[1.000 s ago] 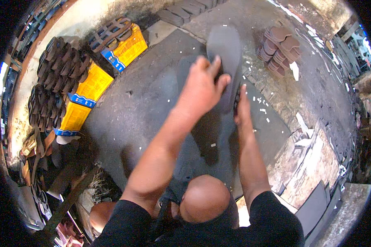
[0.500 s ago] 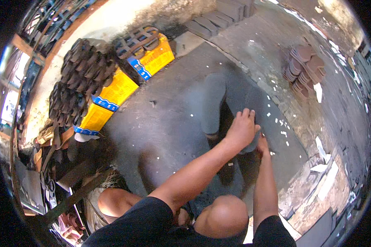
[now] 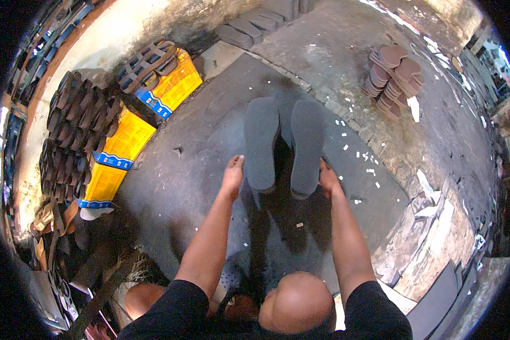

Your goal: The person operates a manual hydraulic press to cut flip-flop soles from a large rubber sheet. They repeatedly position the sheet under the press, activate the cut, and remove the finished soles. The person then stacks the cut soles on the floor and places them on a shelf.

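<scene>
Two dark grey shoe soles, a left one [image 3: 262, 144] and a right one [image 3: 307, 146], stand side by side on the dark floor sheet in front of me, toes pointing away. A dark gap separates them. My left hand [image 3: 232, 177] is just left of the left sole, fingers extended forward and apparently clear of its edge. Close against the outer edge of the right sole is my right hand [image 3: 328, 179]. Its fingers look extended, partly hidden by the sole, and I see no grip around it.
Brown soles [image 3: 392, 79] are stacked at far right; grey soles [image 3: 252, 28] line the far wall. Dark sandal uppers [image 3: 76, 124] rest by yellow-and-blue boxes [image 3: 119, 139] at left. Small white scraps [image 3: 370, 170] lie on the dark sheet [image 3: 209, 113]. My bare knee [image 3: 300, 297] is near.
My left hand has left the right sole and moved left, beside the left sole. My right hand has shifted left and slightly farther away. The view has turned, so both soles appear more central.
</scene>
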Action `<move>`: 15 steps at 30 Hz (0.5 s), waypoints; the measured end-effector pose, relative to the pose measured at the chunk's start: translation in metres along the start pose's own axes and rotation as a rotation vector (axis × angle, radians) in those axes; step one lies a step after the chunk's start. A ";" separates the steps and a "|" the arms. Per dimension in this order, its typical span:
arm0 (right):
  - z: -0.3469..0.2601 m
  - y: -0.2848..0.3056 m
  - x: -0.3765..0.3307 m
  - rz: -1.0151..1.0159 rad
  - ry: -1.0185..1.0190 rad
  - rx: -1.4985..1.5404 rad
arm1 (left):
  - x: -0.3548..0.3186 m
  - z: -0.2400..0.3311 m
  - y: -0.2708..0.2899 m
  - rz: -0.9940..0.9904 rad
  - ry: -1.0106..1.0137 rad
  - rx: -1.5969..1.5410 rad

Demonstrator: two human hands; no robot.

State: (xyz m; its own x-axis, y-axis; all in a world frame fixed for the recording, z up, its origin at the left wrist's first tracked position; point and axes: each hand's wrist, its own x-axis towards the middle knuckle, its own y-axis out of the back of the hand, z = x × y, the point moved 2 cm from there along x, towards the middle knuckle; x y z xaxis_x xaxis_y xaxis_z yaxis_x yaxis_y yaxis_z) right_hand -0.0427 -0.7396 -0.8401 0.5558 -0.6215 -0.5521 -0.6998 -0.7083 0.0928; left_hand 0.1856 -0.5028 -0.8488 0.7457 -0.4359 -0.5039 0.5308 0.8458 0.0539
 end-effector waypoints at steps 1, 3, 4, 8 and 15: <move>-0.007 -0.018 0.001 -0.036 -0.015 -0.018 | 0.017 -0.026 0.013 -0.076 0.024 -0.154; 0.013 0.014 0.012 0.049 -0.103 -0.030 | -0.009 -0.004 -0.055 -0.221 0.178 -0.195; 0.018 0.013 0.017 0.022 -0.054 -0.012 | -0.024 0.011 -0.066 -0.251 0.235 -0.216; 0.026 -0.009 0.030 0.055 0.001 0.012 | -0.012 -0.002 -0.065 -0.191 0.249 -0.369; 0.056 -0.019 0.054 -0.074 0.223 0.063 | -0.006 -0.008 -0.074 -0.243 0.249 -0.442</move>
State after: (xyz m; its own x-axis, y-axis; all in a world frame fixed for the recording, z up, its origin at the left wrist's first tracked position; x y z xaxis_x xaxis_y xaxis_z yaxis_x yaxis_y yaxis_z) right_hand -0.0249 -0.7408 -0.9183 0.6870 -0.6323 -0.3582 -0.6763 -0.7366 0.0031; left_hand 0.1385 -0.5598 -0.8565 0.4769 -0.5940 -0.6479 0.4161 0.8019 -0.4288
